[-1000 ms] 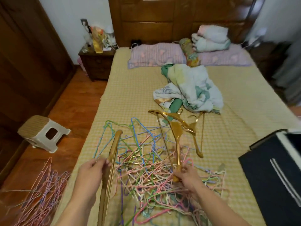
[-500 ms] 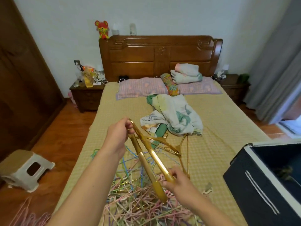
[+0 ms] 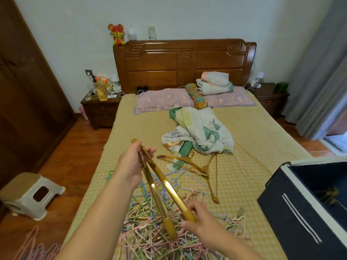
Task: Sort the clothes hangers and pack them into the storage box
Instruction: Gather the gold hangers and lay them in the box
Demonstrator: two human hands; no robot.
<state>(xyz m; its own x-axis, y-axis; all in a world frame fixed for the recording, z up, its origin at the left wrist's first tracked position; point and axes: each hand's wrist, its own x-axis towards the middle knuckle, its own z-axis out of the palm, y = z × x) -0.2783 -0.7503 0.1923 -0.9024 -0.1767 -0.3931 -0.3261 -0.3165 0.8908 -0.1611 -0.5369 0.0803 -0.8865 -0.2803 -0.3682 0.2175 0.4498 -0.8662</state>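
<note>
Two gold plastic hangers (image 3: 165, 188) are lifted above the bed, side by side. My left hand (image 3: 134, 162) grips their upper ends and my right hand (image 3: 197, 220) holds the lower end of one. Below them lies a tangled pile of thin coloured wire hangers (image 3: 150, 235) on the yellow checked bedspread (image 3: 253, 147). More gold hangers (image 3: 199, 169) rest on the bed beyond the pile. The dark storage box (image 3: 300, 212) stands open at the right, with some gold hangers inside it.
A crumpled quilt (image 3: 201, 132) lies mid-bed, pillows and folded bedding by the wooden headboard (image 3: 184, 64). A small stool (image 3: 30, 194) and a heap of pink wire hangers (image 3: 33, 248) are on the wooden floor at left. Nightstands flank the bed; curtains hang at right.
My left hand raised its gold hanger from the pile's left edge, and my right hand pulled another out of the pile; the two now meet above it. The view tilted up.
</note>
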